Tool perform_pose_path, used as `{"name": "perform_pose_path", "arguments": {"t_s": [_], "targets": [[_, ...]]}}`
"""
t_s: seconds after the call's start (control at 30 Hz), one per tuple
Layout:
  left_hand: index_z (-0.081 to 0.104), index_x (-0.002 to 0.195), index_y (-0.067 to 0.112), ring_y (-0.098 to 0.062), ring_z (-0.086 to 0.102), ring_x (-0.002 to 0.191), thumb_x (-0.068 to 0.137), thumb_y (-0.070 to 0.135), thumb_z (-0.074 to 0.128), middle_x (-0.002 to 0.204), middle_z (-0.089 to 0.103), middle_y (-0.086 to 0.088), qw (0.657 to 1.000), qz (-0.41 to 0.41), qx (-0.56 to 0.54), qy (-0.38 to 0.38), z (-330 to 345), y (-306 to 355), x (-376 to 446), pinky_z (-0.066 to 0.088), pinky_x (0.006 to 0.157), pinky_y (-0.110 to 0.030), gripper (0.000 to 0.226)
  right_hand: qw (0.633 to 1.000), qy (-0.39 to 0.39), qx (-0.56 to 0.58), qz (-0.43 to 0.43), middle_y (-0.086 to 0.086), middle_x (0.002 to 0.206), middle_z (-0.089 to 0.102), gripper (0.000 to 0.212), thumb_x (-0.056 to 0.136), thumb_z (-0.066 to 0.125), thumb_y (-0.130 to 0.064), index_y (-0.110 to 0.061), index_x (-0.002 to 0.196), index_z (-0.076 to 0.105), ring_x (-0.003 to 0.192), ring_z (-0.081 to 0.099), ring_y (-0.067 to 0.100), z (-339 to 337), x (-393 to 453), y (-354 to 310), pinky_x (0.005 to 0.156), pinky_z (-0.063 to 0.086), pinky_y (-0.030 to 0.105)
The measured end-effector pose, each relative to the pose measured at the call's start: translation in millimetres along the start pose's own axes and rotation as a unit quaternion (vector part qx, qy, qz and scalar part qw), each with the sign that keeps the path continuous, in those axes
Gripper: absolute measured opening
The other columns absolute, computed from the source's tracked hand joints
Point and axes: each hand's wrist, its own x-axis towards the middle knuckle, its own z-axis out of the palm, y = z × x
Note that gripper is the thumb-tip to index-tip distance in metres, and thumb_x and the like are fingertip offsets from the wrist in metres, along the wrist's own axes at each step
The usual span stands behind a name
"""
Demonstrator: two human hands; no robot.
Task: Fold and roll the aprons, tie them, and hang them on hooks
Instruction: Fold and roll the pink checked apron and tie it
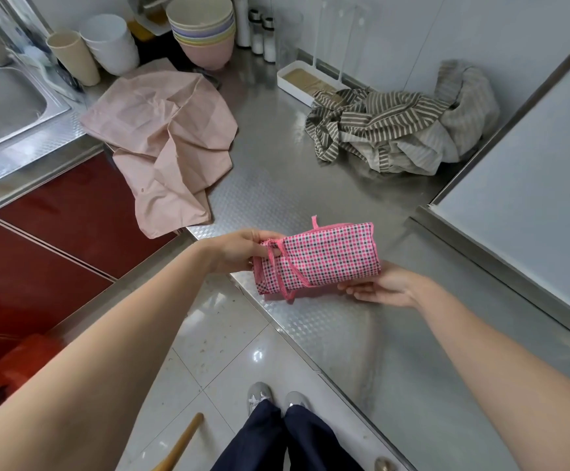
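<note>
Both hands hold the rolled pink checked apron [324, 258]: left hand [239, 249] pinches its 9 o'clock end, right hand [384, 287] cups under its 4 o'clock corner with fingers straight.

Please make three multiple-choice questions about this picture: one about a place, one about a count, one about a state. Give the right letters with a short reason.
1. Where does the pink apron lie?
A. in the sink
B. on the counter beside the sink
C. on the floor

2. How many aprons lie unfolded on the counter?
A. one
B. two
C. four

3. In what state is the checked apron?
A. rolled, with a strap around it
B. spread flat
C. hanging on a hook

Answers: 1 B, it lies just right of the sink. 2 B, the pink one and the striped apron. 3 A, the left hand and right hand hold the roll.
</note>
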Motion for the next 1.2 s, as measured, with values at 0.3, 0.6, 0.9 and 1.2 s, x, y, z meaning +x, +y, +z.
{"name": "perform_pose_path", "arguments": {"t_s": [0.3,0.6,0.9,1.2], "targets": [[0.059,0.122,0.006,-0.008,0.06,0.075,0.096,0.001,0.044,0.087,0.063,0.0,0.983,0.007,0.095,0.158,-2,-2,19,0.049,0.068,-0.019,0.031,0.987,-0.145,0.046,-0.046,0.006,0.061,0.067,0.01,0.084,0.049,-0.008,-0.004,0.082,0.057,0.041,0.059,0.006,33,-24,-29,0.039,0.047,0.011],[0.059,0.119,0.015,-0.005,0.065,0.075,0.096,0.001,0.043,0.089,0.068,0.006,0.995,0.032,0.09,0.0,-2,6,7,0.052,0.075,-0.02,0.031,0.936,0.066,0.268,-0.22,0.012,0.072,0.073,0.023,0.1,0.037,-0.006,-0.003,0.084,0.052,0.068,0.072,0.018,12,11,-74,0.058,0.056,0.021],[0.061,0.11,0.015,-0.013,0.062,0.078,0.094,0.0,0.043,0.086,0.068,0.003,0.99,0.059,-0.119,0.048,-10,1,14,0.051,0.079,-0.025,0.028,0.947,0.194,-0.239,-0.092,-0.004,0.04,0.058,0.026,0.094,0.044,-0.002,-0.007,0.072,0.056,0.027,0.044,0.0,10,25,-13,0.032,0.035,0.011],[0.061,0.116,0.017,-0.018,0.055,0.092,0.095,0.008,0.049,0.096,0.059,-0.003,0.968,-0.06,0.085,0.229,-4,3,32,0.048,0.087,-0.033,0.026,0.882,-0.004,-0.438,-0.172,-0.008,0.042,0.052,0.033,0.089,0.057,-0.004,-0.02,0.06,0.063,0.037,0.043,0.001,42,7,-43,0.042,0.033,0.013]]}}
